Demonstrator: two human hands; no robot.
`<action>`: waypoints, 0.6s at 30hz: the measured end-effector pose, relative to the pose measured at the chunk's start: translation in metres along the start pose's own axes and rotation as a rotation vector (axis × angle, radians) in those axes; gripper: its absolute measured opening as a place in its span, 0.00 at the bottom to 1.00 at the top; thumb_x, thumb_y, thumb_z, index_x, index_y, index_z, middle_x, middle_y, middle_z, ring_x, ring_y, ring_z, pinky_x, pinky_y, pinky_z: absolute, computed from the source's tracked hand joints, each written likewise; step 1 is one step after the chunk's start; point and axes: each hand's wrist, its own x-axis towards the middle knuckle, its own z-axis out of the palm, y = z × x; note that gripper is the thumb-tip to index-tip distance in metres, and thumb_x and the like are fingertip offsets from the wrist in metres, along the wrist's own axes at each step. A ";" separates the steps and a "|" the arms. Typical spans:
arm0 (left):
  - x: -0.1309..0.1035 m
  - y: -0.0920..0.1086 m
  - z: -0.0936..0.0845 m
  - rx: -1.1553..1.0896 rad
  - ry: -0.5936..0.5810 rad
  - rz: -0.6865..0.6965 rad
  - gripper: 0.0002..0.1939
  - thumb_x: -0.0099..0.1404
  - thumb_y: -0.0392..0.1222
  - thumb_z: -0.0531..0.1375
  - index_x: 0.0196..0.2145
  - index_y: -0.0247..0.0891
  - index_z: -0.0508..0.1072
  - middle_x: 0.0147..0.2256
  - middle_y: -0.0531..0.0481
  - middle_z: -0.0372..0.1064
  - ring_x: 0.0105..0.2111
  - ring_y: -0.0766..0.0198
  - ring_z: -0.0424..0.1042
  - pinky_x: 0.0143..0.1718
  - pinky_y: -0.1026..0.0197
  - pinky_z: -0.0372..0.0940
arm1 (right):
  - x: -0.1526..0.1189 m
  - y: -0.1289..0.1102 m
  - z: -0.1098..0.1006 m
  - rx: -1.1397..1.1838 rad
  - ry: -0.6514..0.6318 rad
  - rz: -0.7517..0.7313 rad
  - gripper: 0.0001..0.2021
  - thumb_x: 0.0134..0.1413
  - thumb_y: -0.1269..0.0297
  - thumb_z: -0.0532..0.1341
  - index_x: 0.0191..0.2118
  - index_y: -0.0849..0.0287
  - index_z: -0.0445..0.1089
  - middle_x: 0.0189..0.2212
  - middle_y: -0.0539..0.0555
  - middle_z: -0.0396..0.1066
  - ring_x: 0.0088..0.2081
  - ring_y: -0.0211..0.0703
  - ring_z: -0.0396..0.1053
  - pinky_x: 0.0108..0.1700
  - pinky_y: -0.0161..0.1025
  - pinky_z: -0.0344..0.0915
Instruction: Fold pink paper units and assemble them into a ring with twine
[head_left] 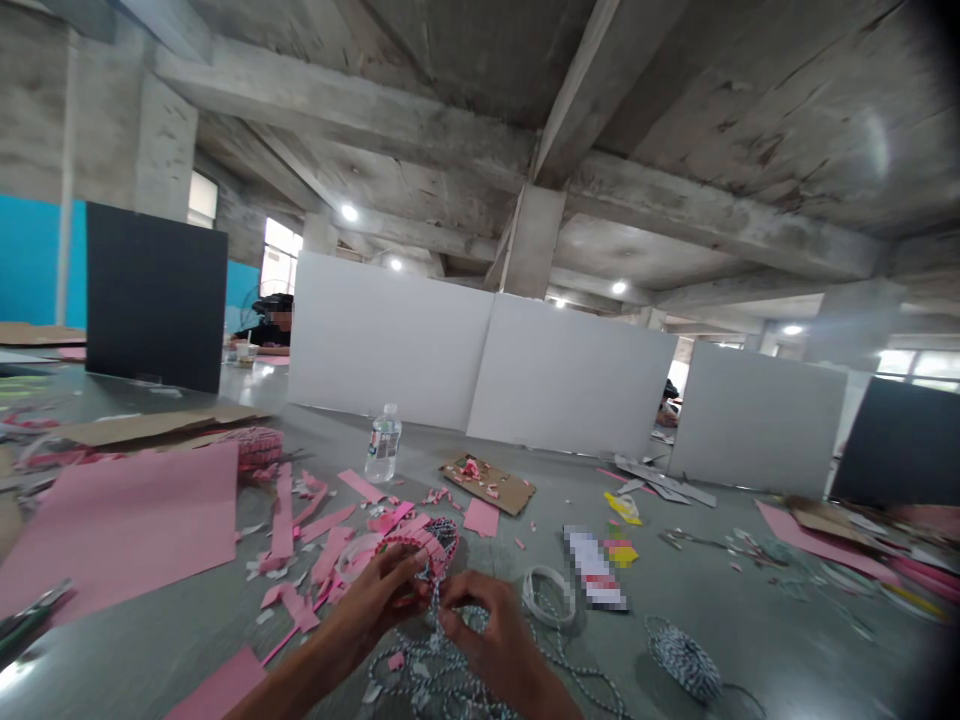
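My left hand [394, 585] is closed on a small pink piece [442, 535] bordered with speckled cord. What it is made into I cannot make out. My right hand [487, 620] is close beside it, fingers pinched on the black-and-white cord [435, 597] that runs down from the piece. Loose loops of the same cord lie on the table below both hands. A roll of white tape [549, 597] lies just right of my right hand. Farther right sits a wound bundle of cord [684, 660].
Pink paper scraps [330, 525] and a large pink sheet [150, 530] cover the left. A clear bottle [383, 445] stands ahead, near a brown cardboard piece [491, 483]. White panels [390, 340] stand behind. Pliers [34, 610] lie far left. A person [270, 325] sits beyond.
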 end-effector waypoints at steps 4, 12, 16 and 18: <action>0.004 -0.002 -0.003 -0.002 0.014 -0.028 0.21 0.45 0.52 0.76 0.27 0.37 0.73 0.23 0.55 0.72 0.25 0.67 0.72 0.33 0.64 0.69 | -0.001 0.001 0.002 -0.092 -0.020 -0.067 0.07 0.52 0.70 0.63 0.31 0.49 0.77 0.33 0.49 0.78 0.37 0.49 0.75 0.45 0.43 0.68; 0.012 -0.010 -0.008 -0.002 0.033 0.032 0.22 0.41 0.49 0.78 0.29 0.37 0.77 0.24 0.54 0.75 0.27 0.66 0.73 0.32 0.66 0.68 | -0.002 0.015 0.005 -0.150 0.066 -0.153 0.05 0.50 0.69 0.63 0.31 0.54 0.77 0.35 0.53 0.78 0.39 0.53 0.76 0.45 0.46 0.69; 0.012 -0.011 -0.009 0.050 0.030 0.035 0.22 0.40 0.51 0.78 0.28 0.36 0.78 0.23 0.53 0.75 0.26 0.66 0.73 0.31 0.67 0.68 | -0.005 0.014 0.005 -0.176 0.048 -0.169 0.08 0.51 0.71 0.63 0.32 0.50 0.77 0.35 0.53 0.78 0.39 0.54 0.76 0.46 0.49 0.70; 0.012 -0.011 -0.010 0.048 0.021 0.039 0.22 0.40 0.52 0.78 0.28 0.36 0.79 0.24 0.53 0.76 0.27 0.67 0.73 0.31 0.67 0.68 | -0.005 0.013 0.004 -0.178 0.055 -0.169 0.07 0.52 0.70 0.63 0.32 0.49 0.77 0.35 0.53 0.78 0.39 0.53 0.76 0.45 0.47 0.71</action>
